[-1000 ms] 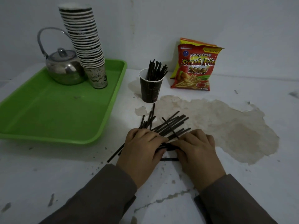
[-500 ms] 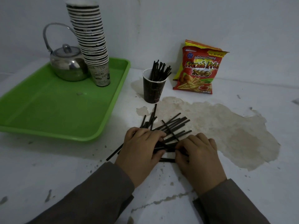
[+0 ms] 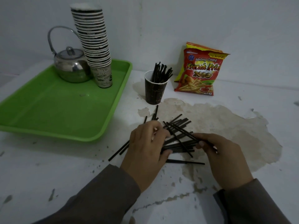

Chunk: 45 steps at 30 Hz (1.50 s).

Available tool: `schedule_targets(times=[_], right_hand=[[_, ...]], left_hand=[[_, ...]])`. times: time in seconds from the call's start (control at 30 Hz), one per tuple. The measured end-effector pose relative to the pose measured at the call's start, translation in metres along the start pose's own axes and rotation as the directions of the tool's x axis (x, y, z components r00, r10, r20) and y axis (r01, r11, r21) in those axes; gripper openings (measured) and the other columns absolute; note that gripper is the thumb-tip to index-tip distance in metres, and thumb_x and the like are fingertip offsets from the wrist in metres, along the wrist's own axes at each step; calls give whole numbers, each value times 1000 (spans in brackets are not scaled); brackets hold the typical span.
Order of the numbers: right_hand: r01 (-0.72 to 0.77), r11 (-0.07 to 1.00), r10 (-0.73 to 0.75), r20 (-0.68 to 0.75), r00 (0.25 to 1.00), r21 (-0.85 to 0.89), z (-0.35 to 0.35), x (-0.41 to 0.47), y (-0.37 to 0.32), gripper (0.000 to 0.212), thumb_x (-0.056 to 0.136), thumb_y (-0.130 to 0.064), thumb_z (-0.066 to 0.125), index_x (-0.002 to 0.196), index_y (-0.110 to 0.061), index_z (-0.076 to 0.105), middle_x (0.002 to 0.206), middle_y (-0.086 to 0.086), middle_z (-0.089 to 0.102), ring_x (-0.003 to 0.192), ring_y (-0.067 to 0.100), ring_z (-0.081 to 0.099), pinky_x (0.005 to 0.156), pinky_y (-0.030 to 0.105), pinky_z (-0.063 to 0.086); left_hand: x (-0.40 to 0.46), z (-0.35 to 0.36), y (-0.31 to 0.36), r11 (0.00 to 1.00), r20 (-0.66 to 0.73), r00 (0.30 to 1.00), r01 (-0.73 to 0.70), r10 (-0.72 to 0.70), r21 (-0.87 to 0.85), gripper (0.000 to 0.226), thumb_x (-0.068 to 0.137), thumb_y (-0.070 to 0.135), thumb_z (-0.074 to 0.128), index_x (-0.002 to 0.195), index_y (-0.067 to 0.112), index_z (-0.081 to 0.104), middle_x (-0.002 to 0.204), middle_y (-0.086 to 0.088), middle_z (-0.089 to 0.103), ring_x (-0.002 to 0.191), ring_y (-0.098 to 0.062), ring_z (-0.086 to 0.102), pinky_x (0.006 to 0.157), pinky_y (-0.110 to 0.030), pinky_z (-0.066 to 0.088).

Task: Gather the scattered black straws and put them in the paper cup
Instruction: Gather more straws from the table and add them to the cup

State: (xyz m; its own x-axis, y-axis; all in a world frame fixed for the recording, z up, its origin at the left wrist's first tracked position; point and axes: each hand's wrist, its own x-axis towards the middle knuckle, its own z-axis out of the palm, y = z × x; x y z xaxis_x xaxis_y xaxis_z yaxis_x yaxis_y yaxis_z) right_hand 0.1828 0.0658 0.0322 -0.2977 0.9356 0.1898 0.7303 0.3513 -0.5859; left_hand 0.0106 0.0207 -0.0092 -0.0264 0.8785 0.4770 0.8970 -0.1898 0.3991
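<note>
Your left hand (image 3: 148, 148) lies flat, fingers open, pinning the loose black straws (image 3: 178, 138) on the tabletop (image 3: 64, 167) so they bunch. Your right hand (image 3: 221, 156) has its grip pinched around several straws. The paper cup (image 3: 155, 91) stands just beyond, already partly filled.

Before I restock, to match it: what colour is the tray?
Bright green tray, seen clearly in the head view.
</note>
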Motion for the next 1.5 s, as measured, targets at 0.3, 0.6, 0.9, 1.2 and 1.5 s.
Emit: schedule_targets(times=[0.3, 0.6, 0.9, 1.2, 1.5], right_hand=[[-215, 758, 203, 91, 975, 616, 4, 1, -5, 21, 93, -3, 41, 87, -12, 59, 67, 4, 71, 57, 11, 67, 52, 9, 46], [-221, 754, 207, 95, 974, 619, 10, -1, -8, 19, 92, -14, 45, 82, -16, 62, 76, -2, 75, 66, 11, 65, 65, 28, 47], [-180, 711, 278, -37, 960, 679, 13, -1, 1, 17, 85, -17, 58, 76, -24, 71, 71, 0, 70, 60, 6, 58, 60, 28, 47], [-243, 545, 358, 39, 933, 803, 15, 2, 12, 19, 83, -7, 59, 81, -21, 71, 70, 1, 74, 64, 14, 63, 63, 27, 52], [-225, 457, 285, 98, 953, 860, 10, 12, 2, 14, 85, 0, 54, 83, -9, 65, 81, 10, 75, 77, 25, 70, 68, 29, 59]], left_hand=[[-2, 5, 1, 987, 126, 983, -141, 131, 72, 19, 75, 21, 72, 93, 26, 70, 83, 9, 69, 81, -15, 62, 80, -27, 36], [-2, 0, 3, 996, 161, 987, -42, 28, 82, 8, 74, 20, 68, 82, 24, 69, 76, 8, 64, 80, -15, 60, 80, -28, 33], [2, -7, 1, 995, 87, 996, -3, 12, -100, 11, 80, 9, 65, 89, 15, 68, 83, -1, 64, 79, -17, 57, 68, -31, 51], [7, -26, -12, 941, 276, 905, -338, 325, 0, 26, 64, -1, 71, 82, 18, 72, 71, 3, 68, 72, -18, 62, 63, -22, 50], [24, -53, -23, 971, 332, 937, -27, 108, -239, 17, 88, 13, 53, 101, 19, 64, 93, 8, 60, 84, 2, 49, 75, -8, 35]])
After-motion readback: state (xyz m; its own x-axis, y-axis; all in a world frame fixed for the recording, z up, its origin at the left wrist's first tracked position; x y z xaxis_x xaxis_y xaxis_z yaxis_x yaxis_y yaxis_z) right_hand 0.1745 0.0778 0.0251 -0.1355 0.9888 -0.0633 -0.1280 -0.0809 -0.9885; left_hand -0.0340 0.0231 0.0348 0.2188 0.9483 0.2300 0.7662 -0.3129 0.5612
